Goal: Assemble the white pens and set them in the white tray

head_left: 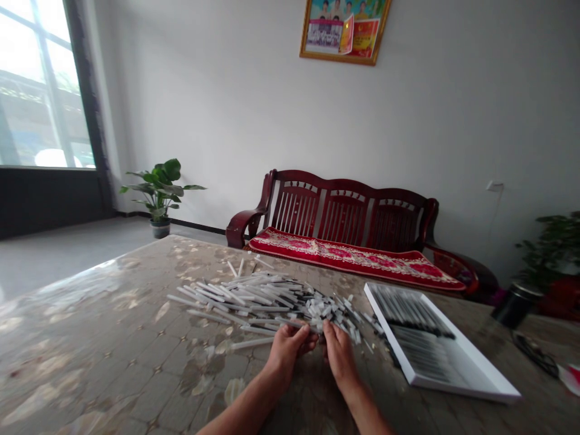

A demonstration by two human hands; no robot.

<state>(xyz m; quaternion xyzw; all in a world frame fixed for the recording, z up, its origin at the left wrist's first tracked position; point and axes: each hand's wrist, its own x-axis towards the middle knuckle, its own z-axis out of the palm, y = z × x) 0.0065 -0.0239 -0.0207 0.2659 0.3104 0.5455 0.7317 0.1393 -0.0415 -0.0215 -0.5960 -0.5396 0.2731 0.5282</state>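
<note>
- Your left hand (287,347) has its grip closed on a slim, straight, grey-white plastic-looking tube (294,324), low over the near side of the pile; this probably steadies the piece while leaving its right end within reach.
- Your right hand (338,347) is just beside that end, fingers bent; blur hides its fingertips, so you cannot tell whether that grip is closed on anything.
- The loose, translucent white tubes (254,296) lie mid-way across the patterned brown tabletop (113,356), towards its far edge; the small, short white-and-clear pieces (321,308) heap at their right, likely so both sorts sit within easy reach.
- The shallow, rectangular white box (466,396) lies right of the pile, its far left corner near the tabletop's far edge; its walls seem to keep the dark-and-clear slim sticks (412,308) lined up side by side.
- Count: two hands; one held tube; one box; two rows of sticks in it; the loose tubes, short pieces and sticks overlap or blur too much for you to count singly.
</note>
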